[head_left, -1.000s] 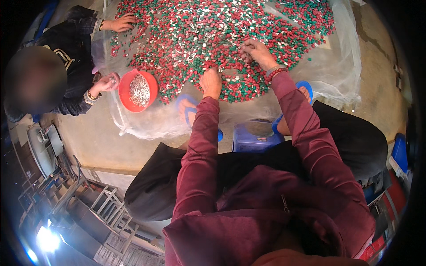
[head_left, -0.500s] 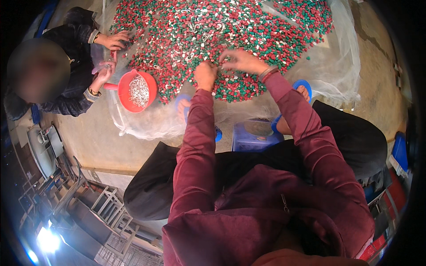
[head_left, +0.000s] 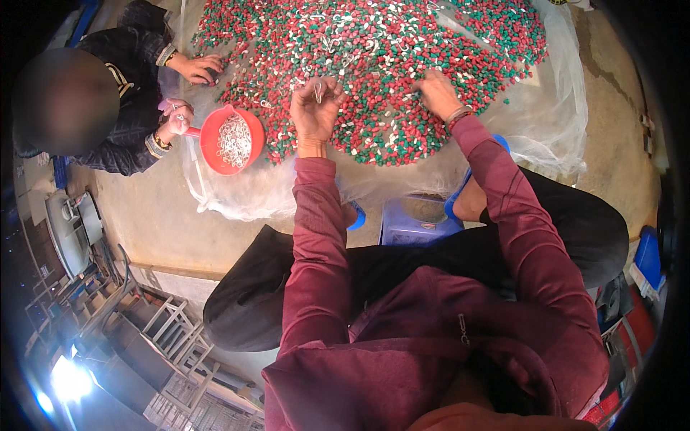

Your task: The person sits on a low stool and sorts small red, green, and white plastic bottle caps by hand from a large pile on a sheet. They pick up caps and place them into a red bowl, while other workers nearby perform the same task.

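A wide heap of small red, green and white pebble-like pieces (head_left: 388, 133), with thin white hook-shaped bits mixed in, covers a clear plastic sheet (head_left: 241, 201). Over the heap's near left part, my left hand (head_left: 315, 118) is turned palm up. Its curled fingers hold a thin white hook-shaped piece (head_left: 318, 91). Farther right, my right hand (head_left: 438, 95) reaches down to the heap with its fingers drawn together. Whatever lies at those fingertips is too small to make out.
A red long-handled dipper (head_left: 208, 152) of white hook-shaped pieces stands left of the heap. A co-worker's hand (head_left: 198, 68) touches the heap's left edge; their other hand (head_left: 177, 118) is by the dipper handle. A blue stool (head_left: 410, 231) stands between my feet.
My hands were close together over the heap. The left has moved left and turned palm up with the white piece; the right has moved right. The co-worker's lower hand has come nearer the dipper handle.
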The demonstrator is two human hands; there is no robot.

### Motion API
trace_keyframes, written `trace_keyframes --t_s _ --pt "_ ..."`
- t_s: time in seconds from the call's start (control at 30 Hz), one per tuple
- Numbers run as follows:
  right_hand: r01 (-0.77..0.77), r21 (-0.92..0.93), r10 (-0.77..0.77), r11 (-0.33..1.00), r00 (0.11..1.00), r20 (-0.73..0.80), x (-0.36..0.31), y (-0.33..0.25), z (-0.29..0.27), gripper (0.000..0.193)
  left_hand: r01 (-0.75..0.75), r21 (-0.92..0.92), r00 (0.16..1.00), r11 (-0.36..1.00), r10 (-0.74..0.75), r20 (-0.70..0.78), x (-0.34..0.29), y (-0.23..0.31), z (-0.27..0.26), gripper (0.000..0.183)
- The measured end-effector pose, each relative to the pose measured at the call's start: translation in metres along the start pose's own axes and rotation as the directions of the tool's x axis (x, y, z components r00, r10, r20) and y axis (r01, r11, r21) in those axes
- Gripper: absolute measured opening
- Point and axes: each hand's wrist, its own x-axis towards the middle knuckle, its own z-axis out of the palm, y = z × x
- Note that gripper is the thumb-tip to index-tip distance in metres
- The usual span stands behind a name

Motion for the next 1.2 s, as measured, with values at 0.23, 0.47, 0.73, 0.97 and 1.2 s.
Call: trace_keyframes --t_s 0.23,0.47,0.73,0.97,1.2 --pt "-0.274 0.196 0.239 0.941 0.953 0.185 -0.009 0.008 0.004 0.017 0.039 -0.252 0.994 0.967 -0.012 0.105 0.008 -0.002 0.003 0.029" --pt "-0.365 0.381 0.200 0.849 0.891 0.408 0.014 0.013 -0.008 0.024 0.162 -0.059 0.926 0.985 -0.173 -0.336 0.015 0.003 -0.028 0.011" --pt "-0.133 0.594 0.167 0.793 0.986 -0.003 0.045 -0.014 -0.009 0.055 0.309 0.951 0.884 0.003 0.369 -0.289 0.039 -0.032 -0.050 0.026" --pt "-0.118 0.572 0.307 0.812 0.919 -0.247 0.080 -0.035 -0.021 0.057 0.196 0.889 0.958 -0.413 0.275 -0.083 0.087 -0.082 -0.030 0.024" --pt "-0.313 0.518 0.406 0.796 0.911 -0.074 0.099 0.006 -0.029 0.060 0.177 0.946 0.973 -0.273 0.193 -0.127 0.059 -0.090 -0.036 0.024"
